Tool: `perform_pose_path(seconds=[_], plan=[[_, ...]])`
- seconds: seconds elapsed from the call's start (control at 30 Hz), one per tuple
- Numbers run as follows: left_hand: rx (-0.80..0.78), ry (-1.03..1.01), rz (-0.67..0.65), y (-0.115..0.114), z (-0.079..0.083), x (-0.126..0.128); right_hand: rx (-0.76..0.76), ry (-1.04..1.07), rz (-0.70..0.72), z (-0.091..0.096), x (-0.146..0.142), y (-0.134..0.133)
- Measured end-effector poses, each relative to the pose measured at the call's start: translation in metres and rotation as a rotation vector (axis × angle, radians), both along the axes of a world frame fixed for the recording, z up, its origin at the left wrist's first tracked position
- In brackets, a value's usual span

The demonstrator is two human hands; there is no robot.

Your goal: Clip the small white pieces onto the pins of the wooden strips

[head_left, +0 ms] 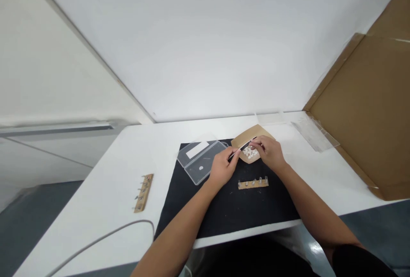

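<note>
My left hand [221,166] pinches a thin, narrow strip [245,144], dark with a pale edge, which slants up to the right. My right hand [269,152] is closed at the strip's upper end, fingertips pressed together; whether they grip the strip or a tiny piece is too small to tell. Beneath both hands lies a brown paper tray [245,137] with many small white pieces [250,153]. Closer to me, on the black mat [237,213], rests a cardboard strip [253,184] bearing several small clear pieces in a row.
An open clear plastic case [201,163] with a white label lies left on the mat. Another cardboard strip [144,193] with small metallic-looking pieces sits on the white table [112,200], near a grey cable [118,228]. Clear plastic sheets [312,134] and a large cardboard panel [365,119] stand right.
</note>
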State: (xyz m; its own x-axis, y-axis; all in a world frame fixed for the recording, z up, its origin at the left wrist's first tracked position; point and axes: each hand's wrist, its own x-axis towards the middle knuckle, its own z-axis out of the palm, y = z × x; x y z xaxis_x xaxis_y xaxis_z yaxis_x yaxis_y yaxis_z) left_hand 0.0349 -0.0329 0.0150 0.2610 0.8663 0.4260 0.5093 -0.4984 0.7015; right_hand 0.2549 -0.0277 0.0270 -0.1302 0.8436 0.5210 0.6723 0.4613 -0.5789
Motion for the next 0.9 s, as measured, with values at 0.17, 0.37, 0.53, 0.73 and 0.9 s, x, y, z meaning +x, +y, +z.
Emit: perform_pose_path(seconds=[0.17, 0.37, 0.53, 0.73, 0.9], plan=[[0.009, 0.000, 0.018, -0.001, -0.003, 0.003, 0.001, -0.053, -0.026, -0.002, 0.003, -0.001], [0.057, 0.028, 0.030, 0.000, -0.007, 0.004, -0.013, -0.117, -0.127, -0.008, -0.002, -0.001], [0.082, 0.073, 0.016, 0.000, -0.013, 0.004, -0.044, -0.151, -0.153, -0.013, -0.003, 0.000], [0.162, 0.107, -0.005, -0.003, -0.011, 0.006, -0.076, -0.198, -0.194, -0.010, -0.002, -0.001], [0.161, 0.164, -0.018, -0.005, -0.010, 0.007, -0.101, -0.220, -0.227, -0.010, 0.007, 0.003]])
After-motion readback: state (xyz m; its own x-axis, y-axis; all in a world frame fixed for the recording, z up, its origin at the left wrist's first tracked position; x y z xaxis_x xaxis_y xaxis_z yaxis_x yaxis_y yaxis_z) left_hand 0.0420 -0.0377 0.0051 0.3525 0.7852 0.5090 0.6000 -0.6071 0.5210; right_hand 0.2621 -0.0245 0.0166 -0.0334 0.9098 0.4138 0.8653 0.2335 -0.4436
